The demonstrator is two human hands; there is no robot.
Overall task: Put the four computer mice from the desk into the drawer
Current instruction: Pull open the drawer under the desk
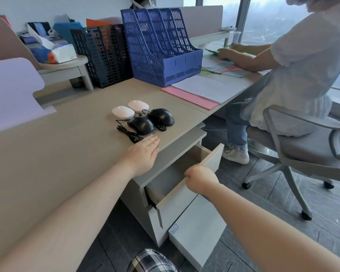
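Two white mice and two black wired mice lie grouped on the grey desk, their black cables coiled beside them. My left hand rests flat on the desk edge just in front of the mice, fingers together, holding nothing. My right hand is closed around the top front edge of the pedestal's upper drawer, which stands pulled open below the desk. The part of the drawer's inside that shows holds nothing.
A blue file rack and a black one stand at the back, a tissue pack on a shelf to the left. Pink and white papers lie to the right. A seated person on a wheeled chair is close on the right.
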